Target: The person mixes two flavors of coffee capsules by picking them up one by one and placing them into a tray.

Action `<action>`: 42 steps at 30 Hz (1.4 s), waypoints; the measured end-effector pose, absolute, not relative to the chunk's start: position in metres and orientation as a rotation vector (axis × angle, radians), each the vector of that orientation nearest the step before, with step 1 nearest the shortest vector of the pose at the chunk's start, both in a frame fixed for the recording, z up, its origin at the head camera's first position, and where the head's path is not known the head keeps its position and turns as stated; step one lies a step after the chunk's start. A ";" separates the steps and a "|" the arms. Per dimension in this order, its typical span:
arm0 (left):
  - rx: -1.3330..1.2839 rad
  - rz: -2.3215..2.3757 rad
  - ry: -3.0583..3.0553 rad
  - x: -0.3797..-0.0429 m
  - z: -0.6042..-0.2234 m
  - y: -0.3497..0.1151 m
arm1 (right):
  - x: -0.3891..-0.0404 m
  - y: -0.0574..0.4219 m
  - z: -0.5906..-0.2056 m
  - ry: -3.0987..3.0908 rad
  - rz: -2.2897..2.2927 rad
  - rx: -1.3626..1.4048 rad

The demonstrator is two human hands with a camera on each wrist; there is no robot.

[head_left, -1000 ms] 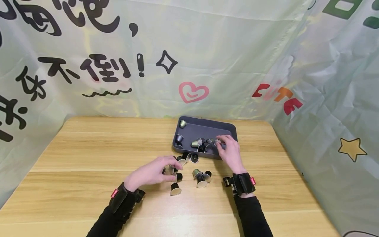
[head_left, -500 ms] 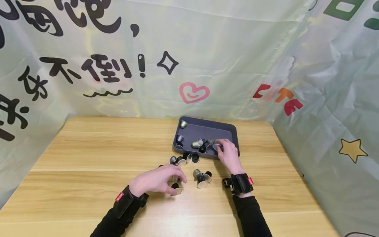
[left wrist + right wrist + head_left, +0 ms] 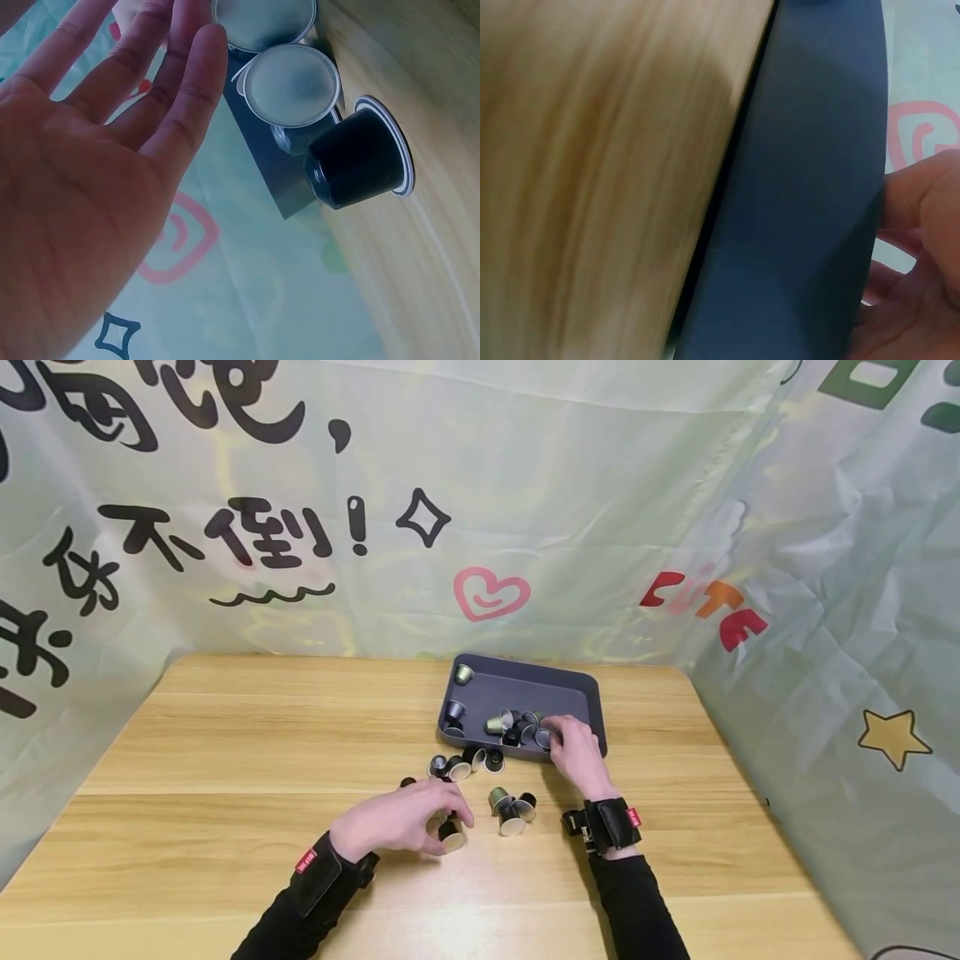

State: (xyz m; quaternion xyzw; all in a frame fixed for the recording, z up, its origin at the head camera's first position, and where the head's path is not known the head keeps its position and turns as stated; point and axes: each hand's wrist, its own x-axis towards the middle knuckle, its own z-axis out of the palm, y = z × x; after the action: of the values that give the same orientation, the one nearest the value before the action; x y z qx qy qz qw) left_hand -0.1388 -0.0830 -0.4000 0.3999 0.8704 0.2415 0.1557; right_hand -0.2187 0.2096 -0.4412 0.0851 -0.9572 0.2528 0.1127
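Observation:
In the head view my left hand hovers low over the table beside several coffee capsules, thumb against or very near a black coffee capsule. Its fingers look straight in the left wrist view, where a black capsule lies on its side near two silver-lidded ones. My right hand reaches over the near wall of a dark grey tray and appears to pinch a silver-lidded capsule. The tray wall hides those fingertips in the right wrist view.
Several capsules lie in the tray, including a green one and one in the far left corner. Outside its near wall sits a row of capsules. Another cluster lies between the hands. A printed curtain hangs behind the table.
My left hand has come nearer and right, and the black capsule at its thumb has shifted slightly right. My right hand has moved its capsule slightly left and towards the near wall inside the tray.

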 end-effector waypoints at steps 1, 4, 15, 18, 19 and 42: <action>1.146 0.685 2.494 -0.138 -0.399 -0.083 | -0.219 0.209 -0.441 -2.803 0.742 0.249; 1.140 0.674 2.496 -0.137 -0.398 -0.081 | -0.218 0.208 -0.438 -2.778 0.755 0.235; 1.141 0.608 2.548 -0.132 -0.400 -0.078 | -0.218 0.207 -0.436 -2.643 0.830 0.183; 1.111 0.605 2.561 -0.131 -0.400 -0.077 | -0.218 0.207 -0.436 -2.626 0.856 0.168; 1.094 0.608 2.564 -0.131 -0.400 -0.076 | -0.218 0.207 -0.436 -2.625 0.863 0.162; 1.052 0.588 2.539 -0.133 -0.406 -0.073 | -0.217 0.207 -0.432 -2.653 0.903 0.145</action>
State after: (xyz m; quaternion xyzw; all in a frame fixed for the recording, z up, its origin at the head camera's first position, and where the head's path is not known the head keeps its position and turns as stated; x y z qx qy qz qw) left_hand -0.1325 -0.0726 -0.4055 0.3691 0.8911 0.2064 0.1647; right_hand -0.2171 0.2069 -0.4320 0.0510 -0.9321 0.3174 0.1671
